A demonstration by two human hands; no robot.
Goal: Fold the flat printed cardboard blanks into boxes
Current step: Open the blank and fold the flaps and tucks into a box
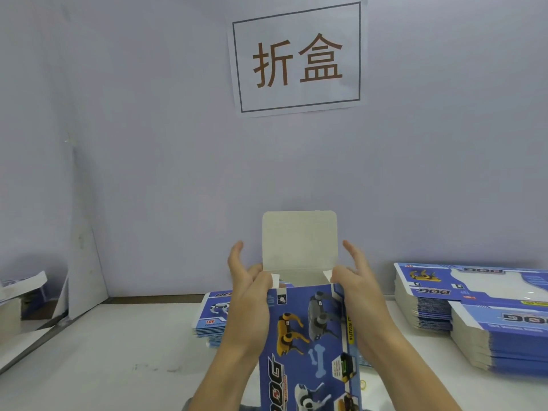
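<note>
I hold a blue printed box (308,336) upright in front of me, showing robot dogs and a "DOG" logo. Its far end is open, with the grey lid flap (299,241) standing straight up. My left hand (249,295) grips the box's left side near the top, fingers curled at the small left side flap and the index finger raised. My right hand (355,286) grips the right side the same way, at the right side flap. A low stack of flat blanks (212,315) lies behind the box, partly hidden by it.
A tall pile of flat blue blanks (474,310) fills the table's right side. A white table (118,351) runs to a pale wall bearing a paper sign (296,59). At the far left, a slanted white panel (86,271) leans beside more cardboard (20,286).
</note>
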